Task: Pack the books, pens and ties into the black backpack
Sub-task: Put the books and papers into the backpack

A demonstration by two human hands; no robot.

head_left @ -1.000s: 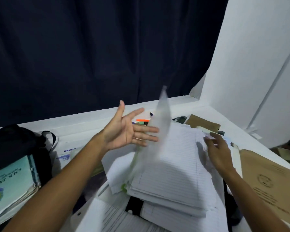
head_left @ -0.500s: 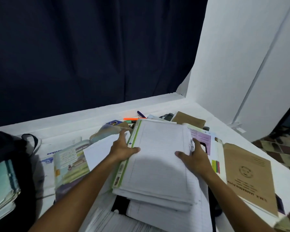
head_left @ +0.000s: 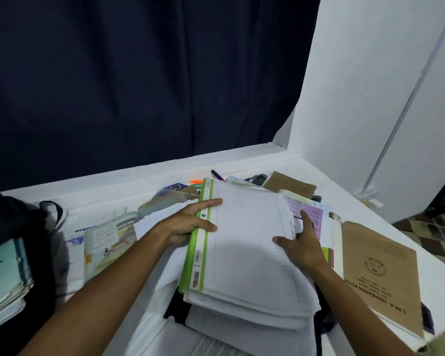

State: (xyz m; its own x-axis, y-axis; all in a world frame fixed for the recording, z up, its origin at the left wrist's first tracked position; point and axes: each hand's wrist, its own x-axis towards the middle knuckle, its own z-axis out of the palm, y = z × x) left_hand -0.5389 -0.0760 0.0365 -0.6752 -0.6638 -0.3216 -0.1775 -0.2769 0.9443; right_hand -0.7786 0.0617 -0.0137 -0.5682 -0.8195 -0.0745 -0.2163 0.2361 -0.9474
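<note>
Both hands grip a stack of lined notebooks (head_left: 247, 242) in the middle of the white tabletop (head_left: 113, 191): the left hand (head_left: 188, 224) curls round its green spine edge, the right hand (head_left: 303, 245) clasps the right edge. The black backpack (head_left: 8, 214) sits at the far left with books (head_left: 3, 273) in it, and a brown book (head_left: 380, 273) lies to the right.

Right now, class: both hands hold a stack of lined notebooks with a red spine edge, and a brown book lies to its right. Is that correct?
Not quite. The head view shows the left hand and right hand holding the stack of lined notebooks, but its spine edge is green, not red. The brown book does lie to its right.
</note>
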